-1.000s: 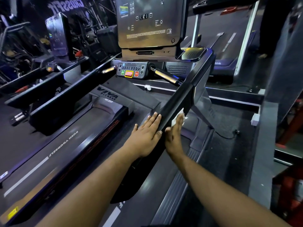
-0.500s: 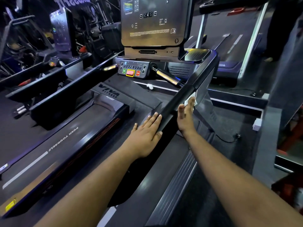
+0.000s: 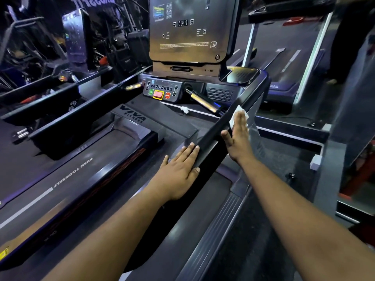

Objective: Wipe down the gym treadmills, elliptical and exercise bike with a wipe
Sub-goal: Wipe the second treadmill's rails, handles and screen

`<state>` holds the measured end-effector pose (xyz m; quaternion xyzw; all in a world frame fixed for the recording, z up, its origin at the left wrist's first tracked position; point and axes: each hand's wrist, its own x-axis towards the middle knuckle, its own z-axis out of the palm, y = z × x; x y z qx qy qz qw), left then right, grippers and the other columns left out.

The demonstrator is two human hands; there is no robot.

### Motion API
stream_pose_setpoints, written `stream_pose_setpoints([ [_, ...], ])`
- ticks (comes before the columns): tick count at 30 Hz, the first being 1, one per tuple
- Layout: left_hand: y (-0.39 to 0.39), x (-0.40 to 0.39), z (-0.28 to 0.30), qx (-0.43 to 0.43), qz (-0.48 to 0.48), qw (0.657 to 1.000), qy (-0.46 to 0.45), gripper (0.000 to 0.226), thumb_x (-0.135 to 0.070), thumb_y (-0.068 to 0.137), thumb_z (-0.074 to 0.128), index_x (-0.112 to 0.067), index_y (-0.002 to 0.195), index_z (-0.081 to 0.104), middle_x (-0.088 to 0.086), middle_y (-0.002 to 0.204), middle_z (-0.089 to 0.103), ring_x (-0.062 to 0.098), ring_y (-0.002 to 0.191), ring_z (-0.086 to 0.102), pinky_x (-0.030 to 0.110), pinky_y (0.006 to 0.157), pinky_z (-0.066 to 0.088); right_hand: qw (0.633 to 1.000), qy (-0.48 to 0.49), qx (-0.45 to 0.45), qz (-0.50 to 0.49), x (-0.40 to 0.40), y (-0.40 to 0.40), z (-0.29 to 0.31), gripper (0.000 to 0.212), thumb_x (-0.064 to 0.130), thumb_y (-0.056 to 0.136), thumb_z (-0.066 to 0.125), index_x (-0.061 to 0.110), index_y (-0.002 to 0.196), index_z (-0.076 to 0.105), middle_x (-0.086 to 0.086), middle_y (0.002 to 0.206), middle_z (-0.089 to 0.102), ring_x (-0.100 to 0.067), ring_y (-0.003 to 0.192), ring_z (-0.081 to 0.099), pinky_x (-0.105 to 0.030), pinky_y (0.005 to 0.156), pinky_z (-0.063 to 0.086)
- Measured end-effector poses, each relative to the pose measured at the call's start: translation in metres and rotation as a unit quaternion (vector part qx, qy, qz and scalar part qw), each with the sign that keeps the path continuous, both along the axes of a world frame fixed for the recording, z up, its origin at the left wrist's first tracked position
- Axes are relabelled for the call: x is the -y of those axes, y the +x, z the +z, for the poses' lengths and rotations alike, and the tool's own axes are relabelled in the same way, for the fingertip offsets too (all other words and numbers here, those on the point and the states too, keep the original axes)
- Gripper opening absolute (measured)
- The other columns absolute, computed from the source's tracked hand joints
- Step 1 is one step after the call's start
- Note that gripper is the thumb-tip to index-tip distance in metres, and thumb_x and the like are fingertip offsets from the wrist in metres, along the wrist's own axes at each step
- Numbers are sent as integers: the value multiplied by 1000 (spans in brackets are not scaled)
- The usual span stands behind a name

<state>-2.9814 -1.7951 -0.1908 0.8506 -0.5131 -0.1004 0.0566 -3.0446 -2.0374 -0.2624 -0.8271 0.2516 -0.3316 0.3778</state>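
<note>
Straight fingers (image 3: 240,118) of the right hand (image 3: 238,138) press a white wipe (image 3: 233,116) flat against the outer face of a treadmill's right handrail (image 3: 215,130), about midway along it. The left hand (image 3: 178,175) rests open on the rail's top, holding nothing. The console (image 3: 188,29), the neighbouring treadmill (image 3: 288,57) and other machines appear yet to be wiped, so the job looks early.

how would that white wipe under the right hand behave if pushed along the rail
The wipe looks thin and crumpled, so probably floppy and light. Pressed by the flat right hand against the glossy side rail, it should slide easily, though it may bunch under the fingers.
</note>
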Motion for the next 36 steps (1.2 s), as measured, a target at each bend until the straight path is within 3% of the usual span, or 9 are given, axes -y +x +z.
stream_pose_setpoints([
  [3, 1, 12, 0, 5, 2, 1000, 1, 65, -49, 108, 28, -39, 161, -7, -21, 167, -16, 2, 154, -13, 54, 127, 1, 995, 62, 61, 42, -39, 1, -9, 132, 100, 70, 17, 6, 158, -14, -6, 164, -25, -14, 150, -26, -29, 122, -16],
  [8, 3, 34, -1, 16, 5, 1000, 2, 66, -50, 107, 28, -39, 161, -8, -21, 167, -16, 3, 154, -13, 53, 127, 2, 994, 80, 80, -2, -30, 10, -26, 128, 97, 75, 16, 3, 158, -10, -5, 164, -21, -11, 150, -24, -34, 124, -15],
  [13, 6, 61, 0, 28, 4, 1000, 2, 66, -49, 108, 28, -37, 162, -7, -19, 168, -14, 4, 155, -11, 53, 127, 3, 968, 212, 126, -49, 16, 19, -13, 139, 105, 62, 18, 10, 159, -11, -3, 167, -16, -15, 153, -18, -43, 126, -9],
  [20, 12, 108, 3, 39, 0, 999, -3, 66, -49, 108, 28, -33, 163, -5, -15, 170, -11, 7, 156, -9, 50, 127, 4, 967, 206, 149, -26, 13, 22, -21, 135, 103, 64, 14, 10, 160, -8, -2, 168, -15, -15, 154, -17, -29, 123, -12],
  [26, 17, 127, 3, 36, -8, 999, -5, 65, -49, 108, 27, -34, 163, -5, -15, 170, -12, 8, 156, -7, 50, 127, 5, 930, 339, 106, -95, 107, 34, -9, 159, 113, 36, 6, 16, 162, -2, 0, 170, -6, -17, 156, -4, -42, 127, -2],
  [29, 20, 130, 0, 31, -8, 999, -1, 65, -49, 108, 26, -35, 163, -6, -16, 169, -13, 7, 156, -8, 49, 127, 4, 943, 292, 137, -85, 98, 39, -2, 152, 111, 46, 6, 12, 162, -2, -4, 170, -9, -18, 156, -9, -36, 126, -7],
  [32, 20, 141, 1, 41, -8, 999, -7, 64, -48, 108, 27, -34, 163, -5, -15, 170, -12, 7, 156, -9, 50, 127, 5, 967, 202, 150, -31, 69, 34, -17, 134, 103, 66, 12, 9, 161, -5, -5, 169, -15, -15, 154, -16, -21, 121, -14],
  [36, 20, 162, 5, 47, -17, 999, -9, 64, -46, 109, 27, -32, 163, -4, -12, 170, -9, 10, 157, -7, 53, 127, 5, 974, 162, 156, -27, 86, 33, -25, 129, 100, 71, 14, 9, 160, -8, -6, 168, -17, -17, 155, -17, -30, 124, -11],
])
